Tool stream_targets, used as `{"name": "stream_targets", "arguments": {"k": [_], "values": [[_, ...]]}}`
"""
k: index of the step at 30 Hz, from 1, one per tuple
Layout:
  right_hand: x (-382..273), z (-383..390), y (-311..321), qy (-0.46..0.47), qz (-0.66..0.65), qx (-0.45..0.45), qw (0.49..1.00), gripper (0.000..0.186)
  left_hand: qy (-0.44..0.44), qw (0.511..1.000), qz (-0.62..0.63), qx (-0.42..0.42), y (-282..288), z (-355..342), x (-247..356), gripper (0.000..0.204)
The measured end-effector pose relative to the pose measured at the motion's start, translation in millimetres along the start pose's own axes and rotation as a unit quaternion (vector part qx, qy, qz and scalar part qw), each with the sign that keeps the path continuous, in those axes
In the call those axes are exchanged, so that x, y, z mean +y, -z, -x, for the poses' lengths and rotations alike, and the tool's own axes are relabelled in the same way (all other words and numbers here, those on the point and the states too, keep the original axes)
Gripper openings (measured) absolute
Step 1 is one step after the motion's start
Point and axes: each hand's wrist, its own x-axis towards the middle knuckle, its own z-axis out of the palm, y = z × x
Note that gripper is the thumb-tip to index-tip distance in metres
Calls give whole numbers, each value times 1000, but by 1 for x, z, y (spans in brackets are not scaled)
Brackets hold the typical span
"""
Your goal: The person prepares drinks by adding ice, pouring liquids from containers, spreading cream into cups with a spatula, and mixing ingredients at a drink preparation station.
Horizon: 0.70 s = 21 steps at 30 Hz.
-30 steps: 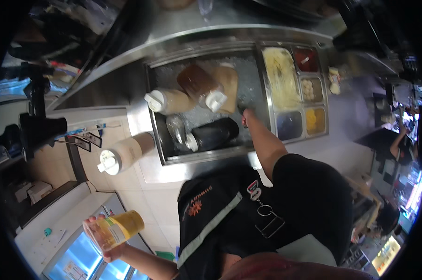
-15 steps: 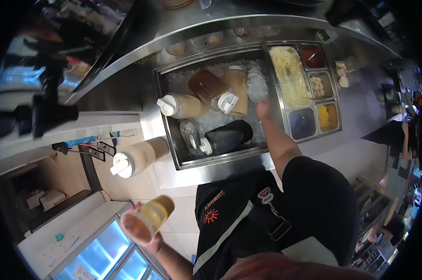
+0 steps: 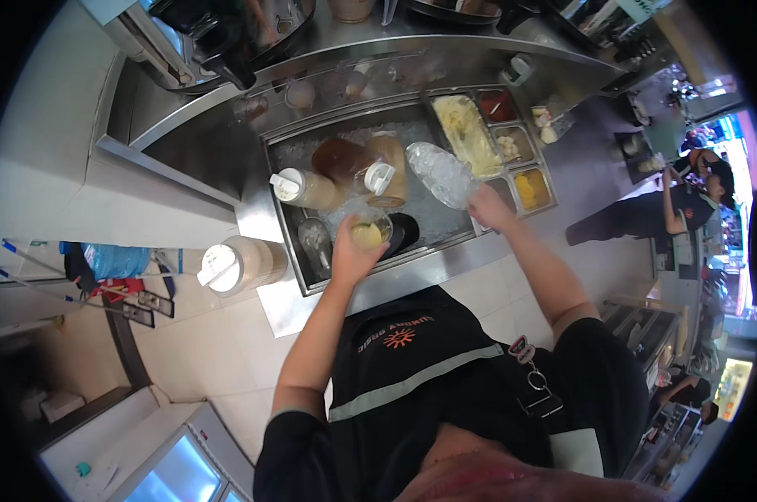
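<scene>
My left hand [image 3: 356,253] is wrapped round a clear plastic cup [image 3: 384,221] with yellow stuff in it, held over the near part of the ice bin [image 3: 428,253]. Up and to the right, my right hand [image 3: 490,209] grips a clear scoop [image 3: 439,174] heaped with ice; its front end points to the far left, apart from the cup. In the ice lie a brown jug [image 3: 338,161], a tan jug [image 3: 385,163] and another tan jug with a white lid [image 3: 311,191]. A dark jug [image 3: 405,233] is partly hidden behind the cup. Another scoop [image 3: 315,241] rests in the near left corner.
Right of the ice stand metal pans with a pale yellow spread [image 3: 470,138], red stuff [image 3: 497,105], white balls [image 3: 509,149] and yellow pieces [image 3: 530,191]. A large jug [image 3: 243,266] stands left of the bin. A raised steel ledge [image 3: 336,63] runs behind. Another person [image 3: 684,201] stands far right.
My left hand has brought the cup from the lower left up over the ice bin. My right hand has lifted the scoop of ice and shifted slightly right. The whole view has turned.
</scene>
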Motion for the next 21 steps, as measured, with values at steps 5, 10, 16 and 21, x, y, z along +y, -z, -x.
{"name": "stream_targets", "arguments": {"k": [5,10,16,21], "values": [[-32,2,62,-68,24,-155,985,22,-118,989,-29,-80,-38,-66,21,87],[-54,-10,100,-100,212,-197,952,24,-142,972,-14,-185,-61,-94,72,88],[-124,-12,128,-66,372,-142,915,33,-183,970,-34,-156,-77,-100,83,84],[-197,22,148,-51,484,-117,866,37,-188,972,13,-138,-84,-113,61,79]]}}
